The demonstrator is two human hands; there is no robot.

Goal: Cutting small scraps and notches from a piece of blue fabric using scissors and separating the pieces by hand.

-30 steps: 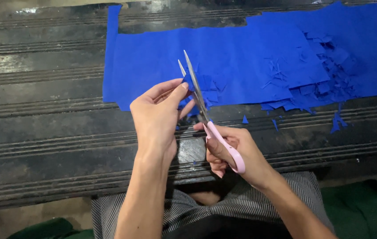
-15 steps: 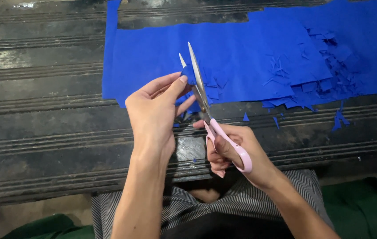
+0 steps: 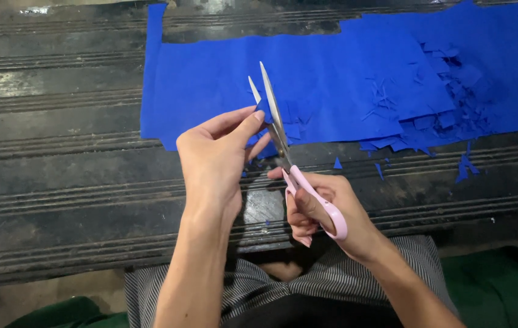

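Compared with half a second back, not much has shifted: the scissors [image 3: 283,146] sit at nearly the same angle, blades still parted a bit, tips pointing up and away from the person. The left hand [image 3: 216,161] looks about where it was too, fingers still pinched on a small blue scrap [image 3: 264,109] held right against the blades. The right hand [image 3: 320,209] is closed around the pink handles, thumb and fingers through the loops.

The big blue sheet [image 3: 332,79] lies flat across the far part of the dark ridged bench [image 3: 58,176], its left edge running straight down and its near edge ragged where bits have been cut. A heap of blue offcuts [image 3: 441,115] is piled on the sheet's right side, spilling over the near edge, with a few loose slivers [image 3: 466,165] on the bare bench just beyond it.

Room-wise, the whole left stretch of the bench is bare, and there's a strip of bare bench between the sheet's near edge and the person's lap. Hands are hovering over that strip, above the bench, with the blade tips over the sheet's near edge.
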